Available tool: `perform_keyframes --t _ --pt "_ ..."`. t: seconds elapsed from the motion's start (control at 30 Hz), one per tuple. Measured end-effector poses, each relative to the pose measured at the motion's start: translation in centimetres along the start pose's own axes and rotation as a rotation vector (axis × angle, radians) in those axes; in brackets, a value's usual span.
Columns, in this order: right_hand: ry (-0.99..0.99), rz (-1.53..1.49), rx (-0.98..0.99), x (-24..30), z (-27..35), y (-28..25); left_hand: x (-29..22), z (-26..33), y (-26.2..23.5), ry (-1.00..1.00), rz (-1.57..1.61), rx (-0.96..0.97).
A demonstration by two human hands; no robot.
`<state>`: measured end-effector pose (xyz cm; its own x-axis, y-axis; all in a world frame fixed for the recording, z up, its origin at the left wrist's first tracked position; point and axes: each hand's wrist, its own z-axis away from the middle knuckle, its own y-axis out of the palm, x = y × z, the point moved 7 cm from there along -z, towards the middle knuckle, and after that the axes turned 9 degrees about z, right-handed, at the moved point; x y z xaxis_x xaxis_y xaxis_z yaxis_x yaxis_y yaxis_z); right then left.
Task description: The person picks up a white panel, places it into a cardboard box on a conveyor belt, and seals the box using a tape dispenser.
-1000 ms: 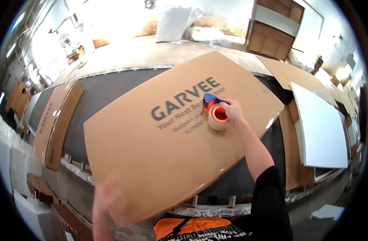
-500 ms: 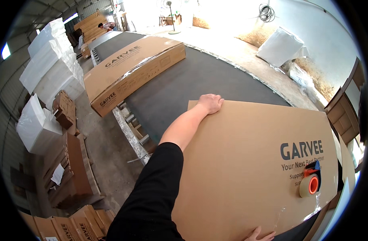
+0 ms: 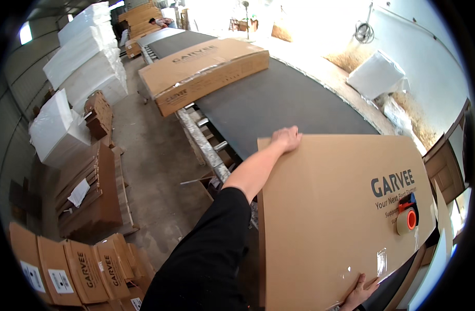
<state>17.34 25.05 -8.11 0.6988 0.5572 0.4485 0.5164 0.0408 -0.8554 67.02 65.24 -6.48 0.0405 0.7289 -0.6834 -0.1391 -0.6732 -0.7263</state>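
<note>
A large flat brown cardboard box (image 3: 320,207) lies before me on the near part of the conveyor belt (image 3: 320,98). My left hand (image 3: 287,139) is closed over its far edge near the far left corner, the fingertips partly hidden beyond the edge. At the near edge my right hand (image 3: 359,295) rests on the top face, thumb and fingers spread apart; its wrist is cut off by the picture's lower rim. A tape dispenser (image 3: 407,217) with a tan roll and red hub sits on the box's right part, touched by neither hand. Clear tape (image 3: 382,262) shines near the right hand.
Another long taped carton (image 3: 206,72) lies across the belt farther on. Wrapped white blocks (image 3: 87,57) are stacked along the left, with brown cartons (image 3: 92,269) at the lower left. Brown panels (image 3: 444,160) stand at the right. A person (image 3: 162,22) bends over at the far end.
My view has swung left, so the surroundings sit farther right. The box's left side now shows more, and more of my right hand is visible. My left hand stays on the far edge.
</note>
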Motion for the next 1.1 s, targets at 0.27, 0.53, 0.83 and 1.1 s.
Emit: perform_keyframes --t 0.27,0.53,0.83,1.1 --pt "-0.389 0.146 0.136 -13.9 2.1 -8.2 3.3 30.1 2.2 -0.124 0.239 -0.203" --pt "-0.618 0.314 0.410 -15.0 11.9 -13.9 0.8 44.6 3.3 0.048 0.220 -0.351" --pt "-0.660 0.302 -0.569 -10.8 15.6 -4.6 -6.7 46.9 8.2 0.916 -0.526 -0.121" --pt "-0.074 -0.042 -0.612 -15.8 19.4 -10.9 -17.3 50.0 19.5 1.244 -0.577 0.204"
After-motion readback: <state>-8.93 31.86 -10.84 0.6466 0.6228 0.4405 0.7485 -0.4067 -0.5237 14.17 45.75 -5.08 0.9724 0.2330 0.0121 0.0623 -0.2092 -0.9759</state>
